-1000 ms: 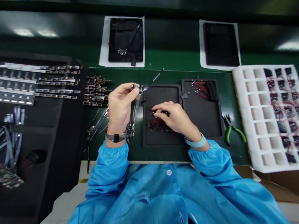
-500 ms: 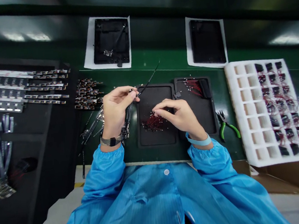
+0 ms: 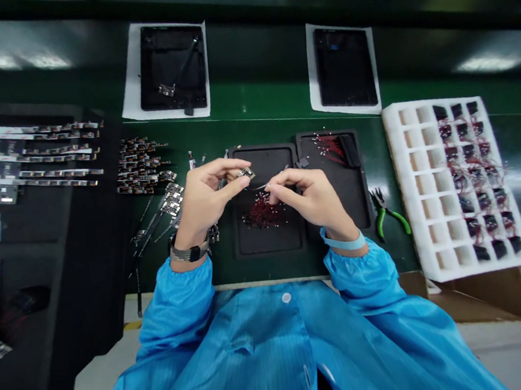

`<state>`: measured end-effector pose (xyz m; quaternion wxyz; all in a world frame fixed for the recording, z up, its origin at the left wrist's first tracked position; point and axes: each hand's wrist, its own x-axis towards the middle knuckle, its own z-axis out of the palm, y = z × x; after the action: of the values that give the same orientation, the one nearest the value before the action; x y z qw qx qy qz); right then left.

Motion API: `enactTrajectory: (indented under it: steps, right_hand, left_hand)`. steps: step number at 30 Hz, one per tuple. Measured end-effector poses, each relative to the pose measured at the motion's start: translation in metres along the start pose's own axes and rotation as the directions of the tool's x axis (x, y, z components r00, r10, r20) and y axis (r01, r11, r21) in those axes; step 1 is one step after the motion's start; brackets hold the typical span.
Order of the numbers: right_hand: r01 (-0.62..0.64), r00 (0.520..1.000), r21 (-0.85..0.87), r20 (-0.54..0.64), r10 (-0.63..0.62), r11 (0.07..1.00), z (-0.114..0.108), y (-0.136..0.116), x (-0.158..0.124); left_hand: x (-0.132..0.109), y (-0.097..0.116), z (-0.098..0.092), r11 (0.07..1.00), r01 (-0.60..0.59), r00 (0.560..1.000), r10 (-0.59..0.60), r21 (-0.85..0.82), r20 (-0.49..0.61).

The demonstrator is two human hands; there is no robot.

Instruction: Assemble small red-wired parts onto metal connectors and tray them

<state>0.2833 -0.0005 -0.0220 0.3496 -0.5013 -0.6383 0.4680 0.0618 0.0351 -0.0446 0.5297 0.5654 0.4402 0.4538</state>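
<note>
Between the thumb and fingers of my left hand (image 3: 204, 194) is a small circuit board (image 3: 246, 173), its light face turned up. From it a thin ribbon cable (image 3: 256, 188) runs to my right hand (image 3: 309, 193), whose thumb and forefinger are pinched on it. Both hands hover over the dark tray (image 3: 270, 245). In that tray, just below the fingertips, lies a pile of red-wired small parts (image 3: 265, 212). More circuit boards with ribbon cables (image 3: 170, 201) lie beside my left wrist, partly hidden by it.
A second dark tray (image 3: 336, 202) holds red wires (image 3: 328, 144) and a black block. Green-handled pliers (image 3: 388, 215) lie right of it, then a white foam tray (image 3: 423, 209) with black parts. Two tablet-like units (image 3: 171, 68) (image 3: 344, 65) lie behind. Black foam bins (image 3: 62, 253) stand left.
My left hand has turned the board so its light face shows. My right fingers, formerly over the red wires, now pinch the ribbon cable. The whole view has shifted slightly.
</note>
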Motion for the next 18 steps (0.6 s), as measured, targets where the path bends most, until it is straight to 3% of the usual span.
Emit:
enactTrajectory:
  steps: [6,11,18]
  right_hand:
    - [0.014,1.000,-0.040,0.008,-0.014,0.999,0.0003,0.0025,0.0010]
    - [0.047,0.994,-0.012,0.100,-0.046,0.999,-0.0023,0.0062,0.0007]
    - [0.033,0.982,-0.031,0.186,-0.027,0.999,-0.0073,0.0054,0.0009]
  left_hand:
    - [-0.0017,0.0015,0.0010,0.998,0.000,0.993,-0.007,0.064,0.119]
    - [-0.0046,0.0051,0.0010,0.987,-0.046,0.972,0.008,0.155,0.235]
    - [-0.0038,0.0043,0.0018,0.992,0.036,0.969,-0.063,0.117,0.238]
